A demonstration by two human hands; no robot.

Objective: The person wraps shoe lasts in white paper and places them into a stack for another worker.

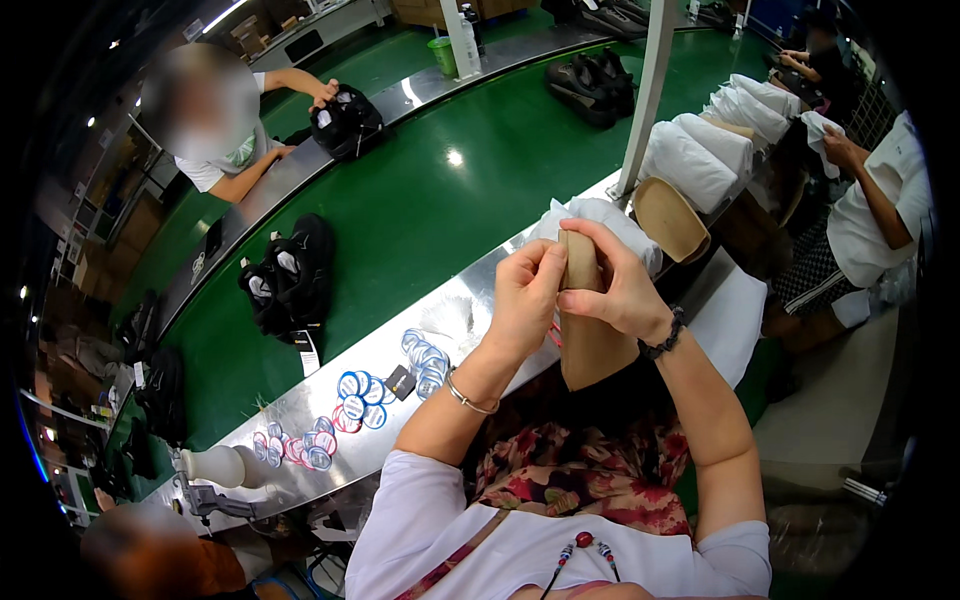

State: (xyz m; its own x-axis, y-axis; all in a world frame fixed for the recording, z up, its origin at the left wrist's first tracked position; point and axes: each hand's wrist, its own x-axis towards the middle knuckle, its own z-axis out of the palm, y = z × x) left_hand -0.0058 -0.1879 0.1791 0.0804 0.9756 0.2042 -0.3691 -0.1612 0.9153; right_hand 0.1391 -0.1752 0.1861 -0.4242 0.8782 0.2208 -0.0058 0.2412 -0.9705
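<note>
Both my hands are raised over the near edge of the steel ledge, gripping a brown cardboard piece (595, 350). It stands roughly upright, its narrow upper end bent between my fingers and its wider end hanging below. My left hand (528, 290) pinches the left edge, fingers curled. On the opposite side, my right hand (622, 285) wraps over the upper end, with the thumb across its front. Just behind my hands lies a crumpled white paper bundle (612, 222), partly hidden by them. Another curved brown cardboard piece (672, 218) leans beside it on the right.
Black shoes (290, 275) sit on the green conveyor belt (430, 190). Round stickers (365, 395) and a small black tag (400, 382) lie on the steel ledge. A white post (648, 95) rises near wrapped white bundles (695, 160). Co-workers are across the belt and at right.
</note>
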